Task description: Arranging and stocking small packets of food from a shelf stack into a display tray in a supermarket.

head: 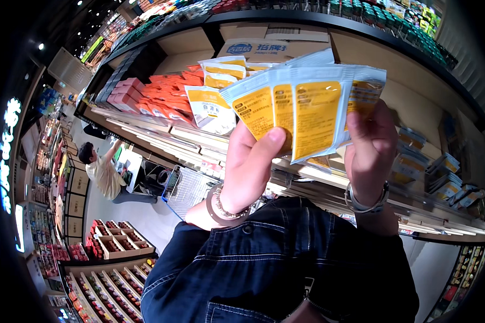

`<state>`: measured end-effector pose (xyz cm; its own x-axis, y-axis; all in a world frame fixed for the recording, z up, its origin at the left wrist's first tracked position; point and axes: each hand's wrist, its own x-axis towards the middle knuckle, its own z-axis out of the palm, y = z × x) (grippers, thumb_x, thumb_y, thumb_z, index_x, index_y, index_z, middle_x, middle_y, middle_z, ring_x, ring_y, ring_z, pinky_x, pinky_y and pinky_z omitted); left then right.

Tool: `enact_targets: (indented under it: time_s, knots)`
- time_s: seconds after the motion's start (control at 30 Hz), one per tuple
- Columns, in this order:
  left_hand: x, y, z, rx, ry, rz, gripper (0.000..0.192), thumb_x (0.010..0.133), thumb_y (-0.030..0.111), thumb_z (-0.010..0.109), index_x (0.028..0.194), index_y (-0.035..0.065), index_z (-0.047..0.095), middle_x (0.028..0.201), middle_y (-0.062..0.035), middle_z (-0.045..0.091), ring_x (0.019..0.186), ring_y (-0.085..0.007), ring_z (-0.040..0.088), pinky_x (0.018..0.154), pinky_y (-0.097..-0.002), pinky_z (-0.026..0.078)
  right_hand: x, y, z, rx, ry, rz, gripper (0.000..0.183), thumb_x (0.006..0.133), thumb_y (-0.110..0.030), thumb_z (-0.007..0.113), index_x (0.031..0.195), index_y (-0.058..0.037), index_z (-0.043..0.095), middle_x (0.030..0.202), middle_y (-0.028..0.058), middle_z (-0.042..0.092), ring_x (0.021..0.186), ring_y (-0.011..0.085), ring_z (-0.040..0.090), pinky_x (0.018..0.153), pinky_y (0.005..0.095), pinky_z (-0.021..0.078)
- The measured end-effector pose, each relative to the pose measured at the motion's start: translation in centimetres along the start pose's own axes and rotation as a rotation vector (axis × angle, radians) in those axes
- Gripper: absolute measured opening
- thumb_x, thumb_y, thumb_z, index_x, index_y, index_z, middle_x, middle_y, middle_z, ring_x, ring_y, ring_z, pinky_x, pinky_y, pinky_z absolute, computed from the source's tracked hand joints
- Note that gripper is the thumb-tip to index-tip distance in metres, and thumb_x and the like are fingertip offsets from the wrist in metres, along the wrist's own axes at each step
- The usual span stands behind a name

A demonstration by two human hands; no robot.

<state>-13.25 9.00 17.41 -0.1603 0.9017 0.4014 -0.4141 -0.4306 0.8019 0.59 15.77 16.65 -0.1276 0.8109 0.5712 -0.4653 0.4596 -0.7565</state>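
Several yellow-and-white seasoning packets (317,117) are fanned out in front of the shelf, their printed sides facing me. My left hand (254,161) grips their lower left part, thumb on top. At the fan's right edge, my right hand (370,149) pinches the packets between thumb and fingers. Just left of them, a white-and-yellow packet (212,109) stands on the shelf at the front of similar ones. Orange packets (167,95) lie in rows beside it, with pink boxes (125,95) farther left. Behind the fan is a cardboard box (252,47) bearing writing.
The dark shelf edge (275,15) curves above. More packets (448,181) lie at the shelf's right. A wire shopping cart (190,189) stands below left, near a person in a yellow shirt (105,177). A display of small jars (105,288) is at lower left.
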Motion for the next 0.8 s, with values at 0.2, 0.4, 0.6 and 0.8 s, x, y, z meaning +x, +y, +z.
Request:
enact_targets:
  time_s: [0.2,0.4,0.6,0.8]
  knots:
    - [0.2,0.3,-0.5,0.018,0.001,0.032,0.022,0.085,0.008,0.043,0.105,-0.0018,0.041,0.097,-0.012,0.054,0.078,-0.0159,0.056,0.065,-0.0259,0.047,-0.4,1.9,0.1,0.218,-0.046,-0.055,0.027,0.084,-0.007,0.043,0.108,0.0029,0.042,0.104,0.0093,0.051,0.095,0.0131,0.047,0.086,0.0273,0.0342]
    - [0.2,0.6,-0.7,0.008,0.052,0.052,0.022,0.085,0.006,0.042,0.105,-0.0024,0.039,0.093,-0.0123,0.055,0.07,-0.0149,0.055,0.058,-0.0241,0.046,-0.8,2.6,-0.1,0.291,-0.014,-0.065,0.028,0.085,-0.007,0.041,0.112,0.0014,0.039,0.106,0.0094,0.05,0.098,0.0152,0.047,0.087,0.031,0.0344]
    - [-0.1,0.4,-0.5,0.049,0.061,0.117,0.022,0.084,0.007,0.045,0.104,-0.0022,0.039,0.09,-0.0111,0.055,0.067,-0.0134,0.054,0.058,-0.0242,0.045,-1.2,2.2,0.1,0.266,0.007,-0.044,0.027,0.084,-0.005,0.041,0.11,0.001,0.04,0.105,0.0086,0.05,0.097,0.0144,0.046,0.088,0.0302,0.0338]
    - [-0.1,0.0,-0.6,-0.018,0.12,0.181,0.024,0.085,0.008,0.044,0.106,-0.0021,0.04,0.096,-0.0114,0.054,0.08,-0.0149,0.055,0.066,-0.0264,0.047,-1.3,1.5,0.1,0.194,-0.022,-0.036,0.025,0.082,-0.003,0.045,0.107,0.0003,0.042,0.102,0.0067,0.051,0.094,0.0129,0.047,0.086,0.0287,0.034]
